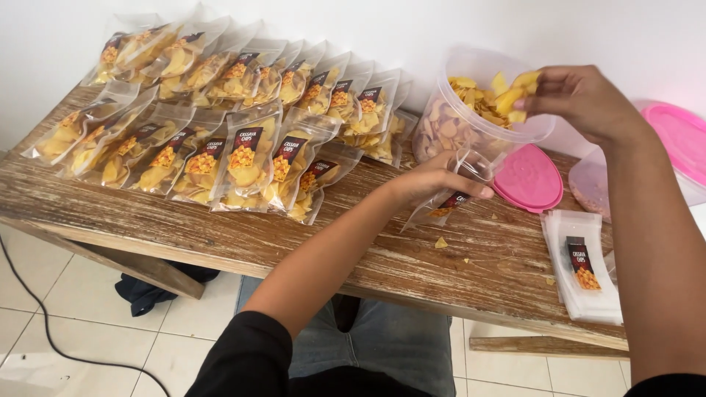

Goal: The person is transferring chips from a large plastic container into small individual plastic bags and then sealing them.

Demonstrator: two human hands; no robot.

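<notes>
My left hand (pixel 434 180) grips the mouth of a clear plastic pouch (pixel 450 197) with a dark label, holding it upright on the wooden table (pixel 294 235). My right hand (pixel 585 99) is over the rim of a tall clear tub (pixel 448 129) full of yellow chips, pinching a bunch of chips (pixel 511 95) between its fingers. The tub stands just behind the pouch. A single chip (pixel 440 242) and crumbs lie on the wood in front of the pouch.
Several filled chip pouches (pixel 243 158) lie in overlapping rows across the table's left half. A pink lid (pixel 529 179) lies beside the tub. A stack of empty labelled pouches (pixel 586 265) sits at the right front. Another pink-lidded container (pixel 680 140) stands far right. A black cable (pixel 44 331) crosses the tiled floor.
</notes>
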